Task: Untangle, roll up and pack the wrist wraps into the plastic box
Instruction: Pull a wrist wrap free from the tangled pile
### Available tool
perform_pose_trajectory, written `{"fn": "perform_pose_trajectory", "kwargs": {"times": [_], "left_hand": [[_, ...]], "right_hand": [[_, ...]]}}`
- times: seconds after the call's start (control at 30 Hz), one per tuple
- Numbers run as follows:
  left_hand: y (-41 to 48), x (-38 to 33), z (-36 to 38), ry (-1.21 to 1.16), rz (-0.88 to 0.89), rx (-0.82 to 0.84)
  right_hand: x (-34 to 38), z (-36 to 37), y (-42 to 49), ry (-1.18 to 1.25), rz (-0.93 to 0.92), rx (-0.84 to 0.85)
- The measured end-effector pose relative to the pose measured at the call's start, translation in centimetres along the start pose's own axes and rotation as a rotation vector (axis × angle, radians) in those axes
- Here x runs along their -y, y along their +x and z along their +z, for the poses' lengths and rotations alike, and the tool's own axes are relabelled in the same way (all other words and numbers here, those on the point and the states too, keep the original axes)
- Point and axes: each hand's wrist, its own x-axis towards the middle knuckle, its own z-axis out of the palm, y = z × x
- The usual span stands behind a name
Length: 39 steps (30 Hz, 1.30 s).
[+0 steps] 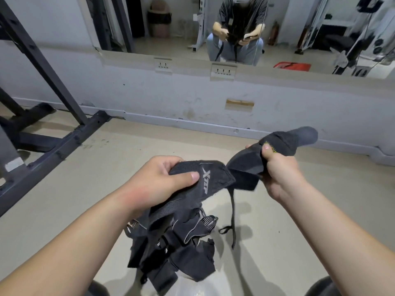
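in the middle of the frame both hands hold black wrist wraps above a pale floor. the left hand is closed on a wide wrap with a grey logo, the thumb pressing on top of the fabric near the printed letters. the right hand is closed on a second wrap, which points to the upper right of the frame and is blurred at its end. the two hands are apart, and the two wraps meet between them. a thin black loop hangs down from this meeting point. below the left hand a tangled bundle of more black wraps hangs down in the lower middle of the frame. under the bundle, at the bottom edge, something pale and clear shows; i cannot tell if it is the plastic box. a dark metal rack stands at the left. a wall mirror at the top shows the seated person.
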Motion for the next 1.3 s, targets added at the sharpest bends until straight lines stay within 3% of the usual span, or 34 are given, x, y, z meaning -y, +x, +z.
{"fn": "perform_pose_trajectory", "kwargs": {"times": [0.1, 0.23, 0.57, 0.77, 0.9, 1.03, 1.3], "left_hand": [[0.2, -0.1, -0.2, -0.166, -0.008, -0.065], [0.7, 0.1, -0.6, -0.300, 0.014, -0.104], [0.8, 0.3, 0.1, -0.355, 0.053, -0.030], [0.2, 0.5, 0.7, -0.365, 0.285, 0.208], [-0.1, 0.5, 1.7, -0.392, 0.318, 0.304], [0.2, 1.4, 2.8, -0.328, 0.256, 0.232], [0.1, 1.3, 4.5, -0.341, 0.101, 0.092]], "right_hand": [[-0.3, -0.7, 0.6, -0.044, -0.007, -0.043], [-0.7, -0.7, 0.6, -0.098, 0.010, 0.027], [-0.5, 0.8, -1.8, -0.035, 0.096, 0.287], [-1.0, 0.8, -2.9, -0.207, 0.112, 0.421], [-1.7, 1.5, -4.1, -0.269, 0.102, 0.577], [-1.8, 2.1, -5.5, -0.298, 0.076, 0.668], [-1.7, 2.1, -5.7, -0.274, 0.061, 0.662]]}}
